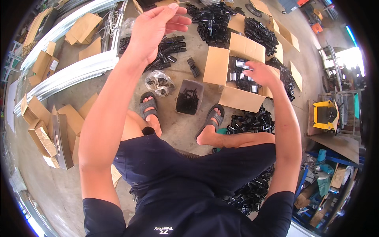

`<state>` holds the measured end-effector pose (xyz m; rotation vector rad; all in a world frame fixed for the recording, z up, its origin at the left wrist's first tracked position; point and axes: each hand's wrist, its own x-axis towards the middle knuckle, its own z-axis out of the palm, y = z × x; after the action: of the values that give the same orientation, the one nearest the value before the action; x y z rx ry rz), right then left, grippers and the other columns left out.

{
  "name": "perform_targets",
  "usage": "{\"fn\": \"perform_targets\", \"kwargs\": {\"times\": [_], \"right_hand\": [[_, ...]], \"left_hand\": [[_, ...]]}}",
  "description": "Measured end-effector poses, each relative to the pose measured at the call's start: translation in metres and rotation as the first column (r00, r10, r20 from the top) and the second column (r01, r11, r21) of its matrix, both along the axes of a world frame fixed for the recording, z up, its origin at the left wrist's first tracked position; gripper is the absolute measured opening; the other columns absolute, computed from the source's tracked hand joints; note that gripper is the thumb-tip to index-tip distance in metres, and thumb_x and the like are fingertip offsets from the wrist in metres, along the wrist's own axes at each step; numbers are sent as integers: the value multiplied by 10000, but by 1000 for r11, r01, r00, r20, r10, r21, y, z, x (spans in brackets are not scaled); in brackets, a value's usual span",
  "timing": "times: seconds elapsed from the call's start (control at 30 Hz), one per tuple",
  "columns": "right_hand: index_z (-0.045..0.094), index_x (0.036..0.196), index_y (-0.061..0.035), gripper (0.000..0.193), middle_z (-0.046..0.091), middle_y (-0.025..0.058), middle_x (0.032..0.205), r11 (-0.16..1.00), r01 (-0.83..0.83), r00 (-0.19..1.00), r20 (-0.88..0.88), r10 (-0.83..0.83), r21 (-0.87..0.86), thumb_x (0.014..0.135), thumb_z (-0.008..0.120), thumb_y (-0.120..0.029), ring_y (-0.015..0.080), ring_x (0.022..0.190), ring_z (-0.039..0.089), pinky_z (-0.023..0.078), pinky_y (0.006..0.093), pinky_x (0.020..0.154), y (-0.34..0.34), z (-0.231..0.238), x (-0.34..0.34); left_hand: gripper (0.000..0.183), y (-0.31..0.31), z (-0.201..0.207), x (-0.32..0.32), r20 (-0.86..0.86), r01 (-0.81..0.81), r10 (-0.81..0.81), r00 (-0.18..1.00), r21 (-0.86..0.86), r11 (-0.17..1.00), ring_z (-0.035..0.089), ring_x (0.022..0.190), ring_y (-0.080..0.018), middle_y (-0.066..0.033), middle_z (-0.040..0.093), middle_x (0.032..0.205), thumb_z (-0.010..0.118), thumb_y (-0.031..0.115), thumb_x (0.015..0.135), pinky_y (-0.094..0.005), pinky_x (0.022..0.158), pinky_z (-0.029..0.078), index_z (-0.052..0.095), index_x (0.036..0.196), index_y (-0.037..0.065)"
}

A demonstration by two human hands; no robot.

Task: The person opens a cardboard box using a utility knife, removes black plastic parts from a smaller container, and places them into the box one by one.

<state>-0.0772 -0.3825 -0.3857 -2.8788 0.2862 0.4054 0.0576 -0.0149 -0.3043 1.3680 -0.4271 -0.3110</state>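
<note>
My left hand [160, 29] is raised at the upper middle, fingers stretched out with nothing in them. Below and behind it lies a heap of black plastic parts [169, 49]. My right hand [263, 74] reaches over an open cardboard box [246, 47], thumb and forefinger apart, and I see nothing gripped between them. Rows of black, ribbed plastic parts [241, 76] lie inside the box, just beside the fingertips; the hand partly covers them. One loose black part [193, 67] rests on the floor left of the box.
Between my feet stands a grey bin [193, 84] of small black pieces, beside a clear plastic bag [159, 83]. More black parts [252, 122] are heaped by my right leg. Flattened cartons [71, 122] and long silvery profiles [71, 85] lie left; a loaded blue rack [302, 179] stands right.
</note>
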Motion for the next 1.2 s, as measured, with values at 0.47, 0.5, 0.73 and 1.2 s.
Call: {"fn": "perform_targets", "kwargs": {"times": [0.47, 0.5, 0.73, 1.2], "right_hand": [[702, 1113, -97, 309, 676, 144, 1177, 997, 11, 999, 42, -14, 74, 892, 754, -306, 343, 1164, 621, 520, 463, 979, 110, -242, 125], [698, 1111, -97, 305, 668, 142, 1185, 996, 47, 997, 57, -51, 75, 885, 765, -290, 347, 1170, 613, 519, 468, 980, 117, -258, 130], [673, 1082, -87, 316, 652, 116, 1108, 981, 179, 981, 82, -173, -68, 867, 774, -295, 318, 1119, 625, 548, 467, 879, 130, -320, 150], [667, 1036, -71, 184, 668, 128, 1048, 976, 213, 964, 173, -204, -35, 879, 691, -165, 332, 1016, 673, 559, 454, 849, 139, -341, 151]], "left_hand": [[371, -9, -45, 43, -94, 45, -35, 995, 110, 993, 664, 837, -132, -93, 744, 935, 613, 332, 1042, -281, 799, 526, 722, 1117, -15], [367, -7, -48, 46, -93, 35, -20, 995, 155, 987, 663, 836, -128, -88, 744, 932, 614, 330, 1041, -275, 792, 521, 724, 1114, -13], [335, -3, -66, 79, -160, -25, 74, 984, 288, 957, 658, 834, -110, -67, 742, 905, 617, 298, 1039, -252, 769, 513, 729, 1108, -10], [289, 11, -71, 94, -87, -90, 123, 989, 312, 946, 663, 816, -122, -78, 742, 905, 622, 233, 1041, -251, 784, 534, 728, 1102, -29]]}}
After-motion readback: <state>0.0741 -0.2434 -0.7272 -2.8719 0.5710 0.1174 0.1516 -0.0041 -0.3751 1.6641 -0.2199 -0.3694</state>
